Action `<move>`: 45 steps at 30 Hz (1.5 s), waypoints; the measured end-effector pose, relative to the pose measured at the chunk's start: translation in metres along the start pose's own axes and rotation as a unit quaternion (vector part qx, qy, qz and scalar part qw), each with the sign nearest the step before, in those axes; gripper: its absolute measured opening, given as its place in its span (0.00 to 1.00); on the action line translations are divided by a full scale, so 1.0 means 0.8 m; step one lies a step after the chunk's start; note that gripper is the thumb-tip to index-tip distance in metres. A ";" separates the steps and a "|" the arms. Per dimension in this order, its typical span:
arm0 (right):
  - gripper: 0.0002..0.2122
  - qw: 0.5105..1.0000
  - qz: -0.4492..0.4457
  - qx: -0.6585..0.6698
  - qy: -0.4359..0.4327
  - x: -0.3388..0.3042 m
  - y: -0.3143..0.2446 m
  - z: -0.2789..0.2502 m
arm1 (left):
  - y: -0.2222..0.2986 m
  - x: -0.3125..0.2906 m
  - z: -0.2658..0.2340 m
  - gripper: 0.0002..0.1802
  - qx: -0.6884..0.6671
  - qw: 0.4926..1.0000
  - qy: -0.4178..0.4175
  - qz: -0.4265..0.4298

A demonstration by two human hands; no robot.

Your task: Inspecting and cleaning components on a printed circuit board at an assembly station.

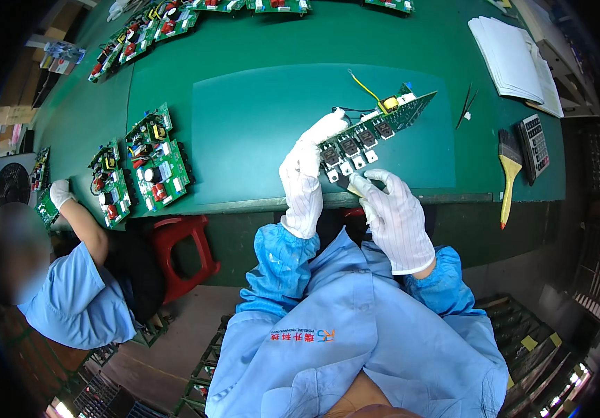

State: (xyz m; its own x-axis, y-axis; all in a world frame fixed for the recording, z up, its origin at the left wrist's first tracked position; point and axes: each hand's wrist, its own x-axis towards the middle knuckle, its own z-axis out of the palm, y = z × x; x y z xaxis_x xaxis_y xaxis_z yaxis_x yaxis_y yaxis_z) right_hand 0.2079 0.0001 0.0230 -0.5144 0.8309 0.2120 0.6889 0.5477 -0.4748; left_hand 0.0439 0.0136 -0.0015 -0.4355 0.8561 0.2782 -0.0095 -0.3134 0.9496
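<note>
At the far left of the green workbench (pixel 258 35), a dark round fan (pixel 11 184) stands in a grey housing, with cardboard boxes (pixel 14 115) behind it. A seated co-worker (pixel 80 306) in a light blue top sits along the near edge, and a clear bottle (pixel 65 51) lies farther back. Next come two assembled boards, a narrow one (pixel 110 184) and a wider one (pixel 176 166), both lying near the bench's front edge; more populated boards (pixel 143 35) line its far edge. A red stool (pixel 164 254) stands below on the grey floor (pixel 164 341). In the middle, a smooth teal mat (pixel 244 139) covers part of the bench. Over its front part, the left hand (pixel 305 171), white-gloved, has its fingers closed on the left end of a green circuit board (pixel 411 111), held tilted above the mat. The right hand (pixel 396 219), also gloved, has curled fingers just under the board's lower edge; whether they grip anything I cannot tell. Farther right lie thin black strips (pixel 465 106), a stack of white paper (pixel 505 59), a yellow-handled brush (pixel 511 167) and a calculator (pixel 533 146), with dark racks (pixel 516 334) below the bench
</note>
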 end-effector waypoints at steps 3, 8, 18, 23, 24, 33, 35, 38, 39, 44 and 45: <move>0.13 0.999 0.027 0.043 0.007 0.002 -0.001 0.002 | 0.003 0.002 0.000 0.15 -0.065 0.997 0.006 -0.049; 0.13 0.998 0.020 0.043 0.038 0.000 -0.003 0.018 | -0.006 -0.001 -0.010 0.30 -0.052 0.995 -0.033 -0.077; 0.09 0.997 0.042 0.019 0.059 0.002 -0.006 0.021 | -0.004 -0.005 -0.006 0.30 -0.129 0.986 -0.032 -0.102; 0.08 0.997 0.036 0.026 0.069 0.008 -0.005 0.019 | -0.003 -0.002 -0.011 0.30 -0.013 0.996 -0.046 -0.079; 0.08 0.996 0.044 0.036 0.063 0.010 -0.004 0.018 | -0.003 -0.001 -0.010 0.30 -0.057 0.993 -0.045 -0.093; 0.08 0.995 0.058 0.046 0.063 0.003 -0.007 0.023 | -0.008 -0.002 -0.009 0.30 -0.083 0.992 -0.037 -0.090; 0.08 0.995 0.053 0.045 0.068 0.002 -0.006 0.025 | -0.004 0.001 -0.005 0.18 -0.004 1.000 -0.027 -0.007; 0.08 0.996 0.051 0.033 0.070 0.000 -0.002 0.027 | 0.000 0.002 -0.002 0.08 0.034 0.999 -0.019 0.035; 0.08 0.995 0.054 0.031 0.077 0.004 -0.001 0.025 | 0.002 0.002 -0.003 0.08 -0.002 1.000 -0.019 -0.003; 0.08 0.997 0.050 0.031 0.058 0.004 -0.008 0.014 | 0.000 0.003 -0.007 0.19 -0.052 0.996 -0.029 -0.065; 0.08 0.997 0.050 0.038 0.043 0.000 -0.008 0.016 | -0.001 0.001 -0.010 0.27 -0.145 0.979 -0.042 -0.135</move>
State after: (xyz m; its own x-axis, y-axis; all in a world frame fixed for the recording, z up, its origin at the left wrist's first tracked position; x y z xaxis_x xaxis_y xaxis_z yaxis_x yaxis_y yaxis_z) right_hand 0.1971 -0.0044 0.0154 -0.3982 0.8877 0.2312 0.6913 0.4561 -0.5605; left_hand 0.0365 0.0116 -0.0034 -0.3056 0.9511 0.0445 -0.3743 -0.1630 0.9129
